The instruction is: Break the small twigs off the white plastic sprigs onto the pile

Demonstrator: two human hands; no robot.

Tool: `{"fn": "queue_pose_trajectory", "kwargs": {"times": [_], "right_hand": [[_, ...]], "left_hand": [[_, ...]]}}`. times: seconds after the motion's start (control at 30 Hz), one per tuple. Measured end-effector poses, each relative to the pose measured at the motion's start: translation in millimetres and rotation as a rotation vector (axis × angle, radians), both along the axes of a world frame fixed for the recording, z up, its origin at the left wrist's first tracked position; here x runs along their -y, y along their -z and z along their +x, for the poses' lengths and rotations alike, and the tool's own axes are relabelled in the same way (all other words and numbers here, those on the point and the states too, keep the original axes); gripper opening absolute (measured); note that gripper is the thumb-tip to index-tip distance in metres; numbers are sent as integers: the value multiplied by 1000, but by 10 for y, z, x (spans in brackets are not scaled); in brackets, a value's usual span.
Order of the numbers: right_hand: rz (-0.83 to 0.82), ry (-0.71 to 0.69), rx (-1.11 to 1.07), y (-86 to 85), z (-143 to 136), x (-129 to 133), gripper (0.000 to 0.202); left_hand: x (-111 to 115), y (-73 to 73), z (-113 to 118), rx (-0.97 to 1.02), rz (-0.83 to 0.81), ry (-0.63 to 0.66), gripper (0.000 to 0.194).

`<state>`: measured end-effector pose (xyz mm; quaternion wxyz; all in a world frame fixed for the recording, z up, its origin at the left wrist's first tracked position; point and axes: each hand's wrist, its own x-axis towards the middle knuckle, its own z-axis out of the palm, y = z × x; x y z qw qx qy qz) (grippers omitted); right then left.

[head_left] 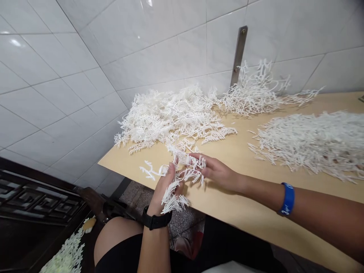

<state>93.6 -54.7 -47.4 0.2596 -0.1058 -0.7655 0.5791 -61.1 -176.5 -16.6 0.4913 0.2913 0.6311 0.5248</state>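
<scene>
Over the near edge of the tan tabletop point(227, 204), both my hands are at a bunch of white branched plastic sprigs point(173, 199). My left hand point(163, 187), with a black watch at the wrist, is closed around the bunch, and its sprigs hang down over the palm. On the other side my right hand point(217, 172) has its fingers curled against the upper sprigs; the fingertips are partly covered by them. A blue band circles the right forearm. Just left of my hands, a white branched piece point(149, 170) sticks out over the table.
A large heap of white sprigs point(170, 113) lies at the back left, with a looser, longer-stemmed pile point(253, 94) by a metal bracket point(239, 57) on the tiled wall. Another flat pile point(315, 140) covers the right side. A dark carved wooden chair point(36, 197) stands at lower left.
</scene>
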Motion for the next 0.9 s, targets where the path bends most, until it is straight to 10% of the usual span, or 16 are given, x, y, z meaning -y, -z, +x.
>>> {"fn": "queue_pose_trajectory", "kwargs": {"times": [0.17, 0.53, 0.9], "right_hand": [[331, 152, 81, -10, 4, 36, 36], [-6, 502, 57, -46, -49, -107, 47], [-48, 656, 36, -78, -43, -171, 51]], "left_hand": [[45, 13, 4, -41, 0, 23, 68], [310, -63, -404, -131, 244, -576, 53], [381, 81, -599, -134, 404, -776, 49]]}}
